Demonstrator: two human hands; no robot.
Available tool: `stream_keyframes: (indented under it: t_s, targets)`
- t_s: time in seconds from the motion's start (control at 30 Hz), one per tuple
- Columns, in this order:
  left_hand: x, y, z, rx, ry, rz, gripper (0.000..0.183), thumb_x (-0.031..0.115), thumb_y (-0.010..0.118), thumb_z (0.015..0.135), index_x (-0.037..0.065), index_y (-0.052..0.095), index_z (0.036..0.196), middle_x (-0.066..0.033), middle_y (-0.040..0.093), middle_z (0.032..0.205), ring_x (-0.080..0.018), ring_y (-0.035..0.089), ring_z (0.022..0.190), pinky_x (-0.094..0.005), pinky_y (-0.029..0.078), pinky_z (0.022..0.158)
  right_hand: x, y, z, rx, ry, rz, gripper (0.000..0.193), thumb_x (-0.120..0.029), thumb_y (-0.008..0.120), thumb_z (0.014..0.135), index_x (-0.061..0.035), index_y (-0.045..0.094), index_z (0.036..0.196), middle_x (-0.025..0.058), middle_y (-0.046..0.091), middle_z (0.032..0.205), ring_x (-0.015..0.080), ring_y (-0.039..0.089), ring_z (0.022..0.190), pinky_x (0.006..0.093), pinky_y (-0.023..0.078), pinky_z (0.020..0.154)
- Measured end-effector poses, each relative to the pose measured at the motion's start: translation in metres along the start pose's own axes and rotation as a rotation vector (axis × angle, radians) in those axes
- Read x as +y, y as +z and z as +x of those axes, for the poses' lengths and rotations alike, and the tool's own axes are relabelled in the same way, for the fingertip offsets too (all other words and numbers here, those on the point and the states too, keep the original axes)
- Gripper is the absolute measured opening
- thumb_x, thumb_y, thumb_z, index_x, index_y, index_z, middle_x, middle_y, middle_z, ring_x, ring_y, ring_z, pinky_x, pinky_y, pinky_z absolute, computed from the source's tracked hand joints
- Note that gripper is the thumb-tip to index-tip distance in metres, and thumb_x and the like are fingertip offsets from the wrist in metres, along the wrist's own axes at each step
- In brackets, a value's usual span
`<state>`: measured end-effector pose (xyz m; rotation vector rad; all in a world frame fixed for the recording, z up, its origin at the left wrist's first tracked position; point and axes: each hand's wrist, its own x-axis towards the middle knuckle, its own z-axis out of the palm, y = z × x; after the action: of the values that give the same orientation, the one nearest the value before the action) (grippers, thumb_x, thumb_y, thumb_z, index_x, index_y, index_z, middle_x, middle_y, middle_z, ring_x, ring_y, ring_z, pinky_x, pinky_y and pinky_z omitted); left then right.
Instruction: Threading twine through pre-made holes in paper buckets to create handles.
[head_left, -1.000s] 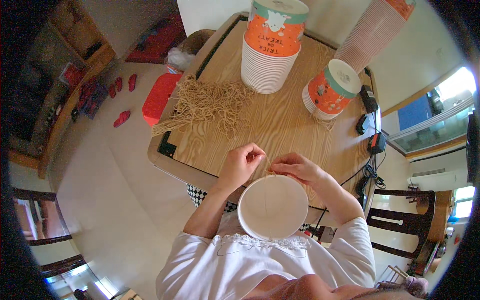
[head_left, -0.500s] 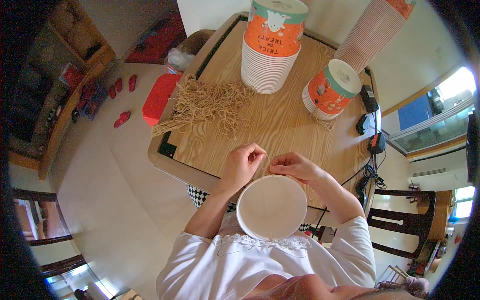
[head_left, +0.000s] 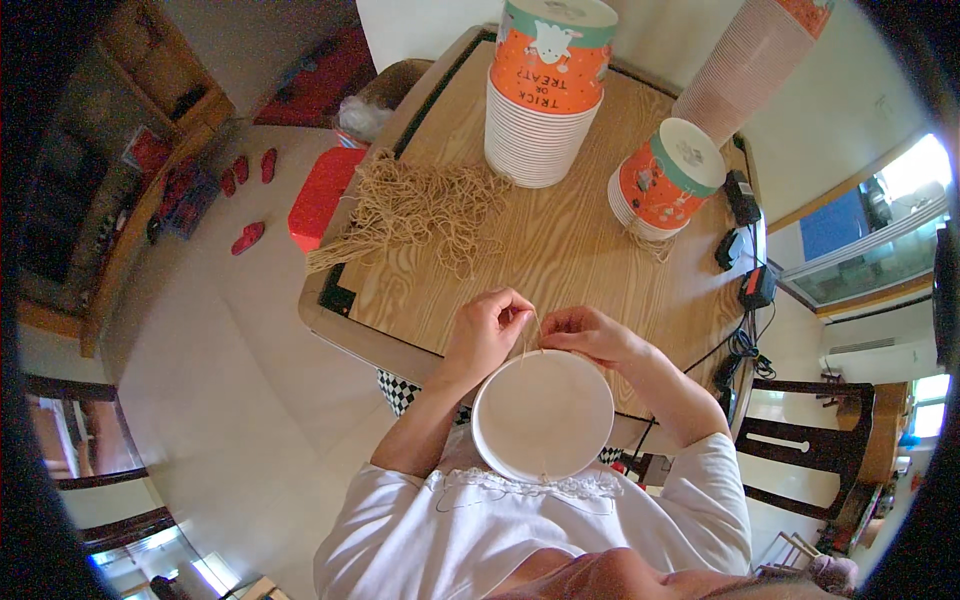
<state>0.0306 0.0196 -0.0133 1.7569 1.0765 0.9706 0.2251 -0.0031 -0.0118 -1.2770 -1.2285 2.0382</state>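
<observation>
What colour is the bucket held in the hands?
White inside, bucket; seen best in the head view.

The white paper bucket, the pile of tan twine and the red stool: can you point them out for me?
white paper bucket (head_left: 543, 417): head view, on the middle of its round white bottom.
pile of tan twine (head_left: 425, 205): head view, on the thick middle of the tangle.
red stool (head_left: 322, 192): head view, on its flat red top.

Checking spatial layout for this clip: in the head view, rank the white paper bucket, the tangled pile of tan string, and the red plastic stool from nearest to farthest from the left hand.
1. White paper bucket: touching the left hand, just right of it.
2. Tangled pile of tan string: on the wooden table, beyond the hand.
3. Red plastic stool: on the floor, past the table's left edge.
</observation>
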Motion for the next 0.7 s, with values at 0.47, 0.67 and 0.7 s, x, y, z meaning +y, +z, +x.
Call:
stream_keyframes:
  t_s: [0.47,0.67,0.7]
  targets:
    - [-0.011,-0.003,0.003,0.018,0.066,-0.006,0.006,0.003,0.064,0.077,0.002,0.059,0.080,-0.0099,0.061,0.074,-0.0231,0.061,0.067,-0.0314,0.048,0.059,-0.009,-0.003,-0.001,-0.116,-0.009,-0.002,0.011,-0.011,0.060,0.086,-0.0005,0.059,0.087,-0.0007,0.060,0.079,0.0054,0.054,0.073,0.0201,0.044,0.063]
    - [-0.003,-0.005,0.003,0.012,0.095,0.068,0.007,0.006,0.065,0.077,0.003,0.058,0.078,-0.0092,0.060,0.073,-0.0230,0.059,0.064,-0.0315,0.047,0.057,-0.006,-0.005,-0.001,-0.153,-0.057,0.010,0.010,-0.011,0.060,0.086,-0.0007,0.059,0.086,-0.0012,0.059,0.079,0.0052,0.053,0.074,0.0202,0.043,0.065]
    - [-0.003,-0.005,0.003,0.010,0.096,0.075,0.008,0.006,0.065,0.077,0.003,0.058,0.078,-0.0091,0.060,0.073,-0.0230,0.059,0.064,-0.0318,0.047,0.057,-0.006,-0.004,-0.001,-0.152,-0.063,-0.003,0.010,-0.011,0.060,0.086,-0.0007,0.059,0.086,-0.0012,0.059,0.080,0.0052,0.053,0.074,0.0202,0.043,0.065]
